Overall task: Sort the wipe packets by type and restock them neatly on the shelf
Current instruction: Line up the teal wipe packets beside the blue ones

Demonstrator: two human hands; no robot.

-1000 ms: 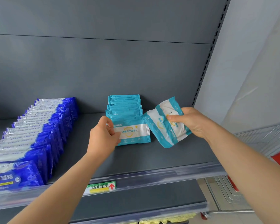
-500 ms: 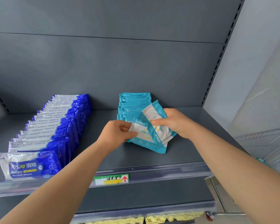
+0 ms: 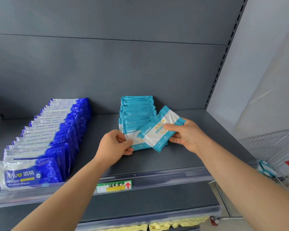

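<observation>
**Teal packet joining its row**

The left hand point(image 3: 114, 145) pinches the row's front packet point(image 3: 135, 140) steady on the shelf point(image 3: 157, 164). The right hand point(image 3: 187, 135) grips a tilted teal packet point(image 3: 158, 130) overlapping it. Set down askew, it could tip the upright teal row point(image 3: 137, 109) behind.

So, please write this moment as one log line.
left hand: pinches front teal packet | right hand: holds tilted teal packet | blue row: untouched

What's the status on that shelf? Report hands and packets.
Left hand pinches front packet of teal row. Right hand holds loose packet, tilted, across its front. Blue row apart, left; not in the way.
</observation>
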